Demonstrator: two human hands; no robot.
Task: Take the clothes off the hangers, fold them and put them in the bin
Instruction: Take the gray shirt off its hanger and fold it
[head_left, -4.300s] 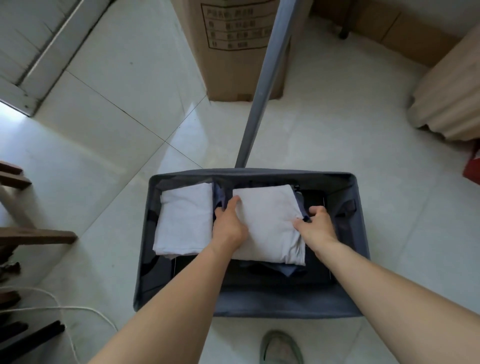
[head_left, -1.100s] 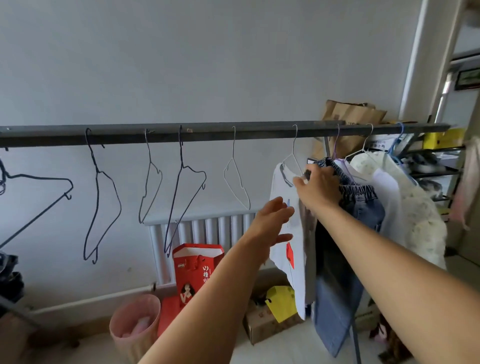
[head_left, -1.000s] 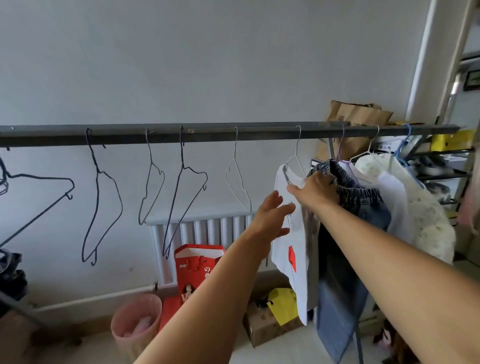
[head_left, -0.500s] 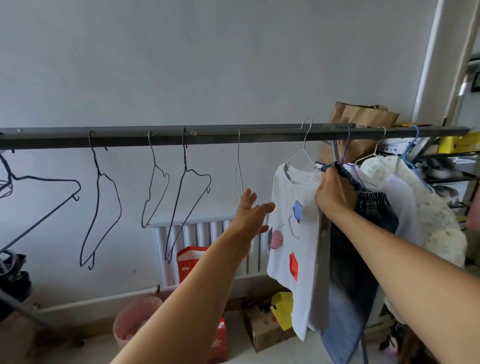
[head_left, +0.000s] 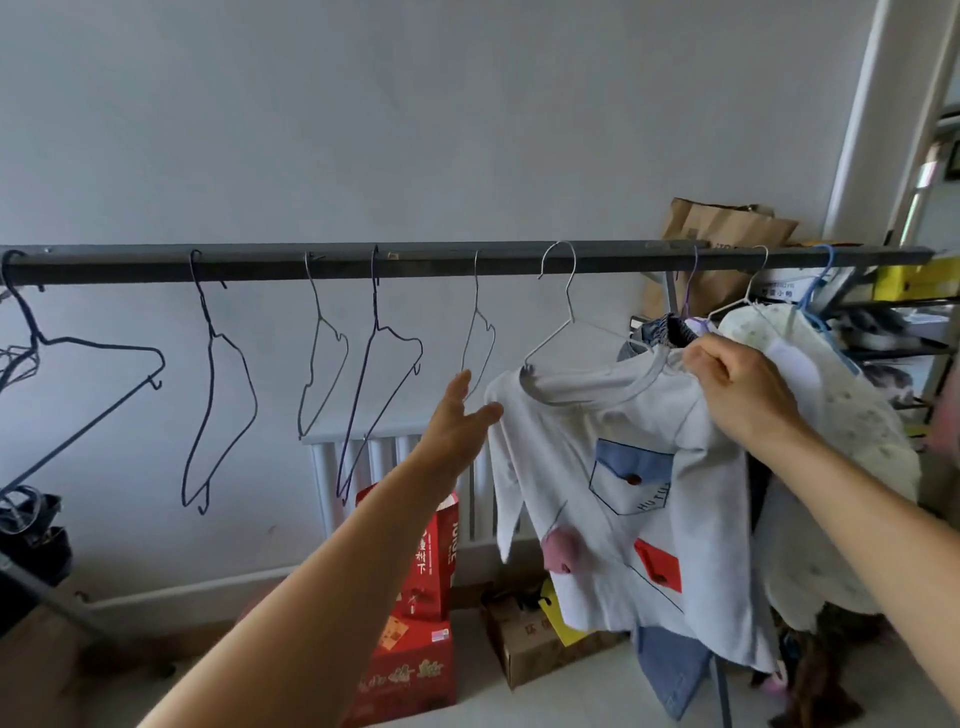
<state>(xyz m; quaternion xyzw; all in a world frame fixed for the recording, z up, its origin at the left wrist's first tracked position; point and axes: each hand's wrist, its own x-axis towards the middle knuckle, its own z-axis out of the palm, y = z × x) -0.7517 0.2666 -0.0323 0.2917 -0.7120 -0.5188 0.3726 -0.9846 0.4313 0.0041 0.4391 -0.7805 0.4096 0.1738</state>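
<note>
Much of the unhanging is judged to be done. Along the dark grey metal rail (head_left: 363, 262), to the left of the clothes that are left, a row of bare wire hangers (head_left: 375, 301) is seen with nothing on them. The bin is not shown, so what has been folded into it cannot be told.

The garment in hand is a white long-sleeved shirt with a blue chest pocket and a red patch (head_left: 623, 493). It is hung below the rail on a silver wire hanger (head_left: 570, 306), whose hook is at the rail. The shirt's collar, at the shoulder farther from the bare hangers, is gripped by the right hand (head_left: 737, 395), with the fingers curled round the cloth. The left hand (head_left: 460, 415) is held open with straight fingers just beside the shirt's other shoulder; whether the cloth is touched cannot be told. The hands are well apart, one at each side of the collar.

Further right under the rail, more clothes are left to do. A blue denim garment (head_left: 670, 670) is hung on a purple wire hanger (head_left: 692, 283) behind the white shirt, and a cream speckled garment (head_left: 857, 441) is hung beyond it. How many pieces are layered there cannot be counted.

The shirt is not yet freed from its hanger. It has yet to be slipped off, folded and binned, and at least two more garments are judged to follow.
</note>
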